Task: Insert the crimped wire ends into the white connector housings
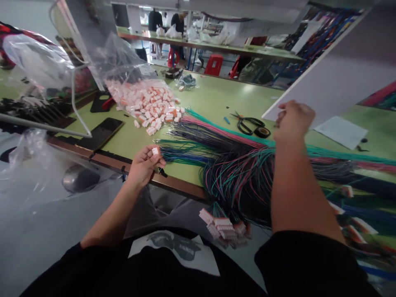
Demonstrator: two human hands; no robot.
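Note:
My left hand (144,164) is closed around a small white connector (155,151) at the front edge of the green table (216,99), next to the loose ends of a big bundle of coloured wires (235,165). My right hand (292,119) is raised above the bundle with its fingers curled shut; what they pinch is too small to make out. A pile of white and orange connectors (148,105) spills from a clear plastic bag (123,66) behind my left hand. Finished connectors (222,227) hang on wires over the table's edge.
Black scissors (247,123) and a roll of black tape (262,132) lie beyond the wires. A dark phone (103,130) rests at the left, a paper sheet (342,131) at the right. Another bench with bags and people stands at the back.

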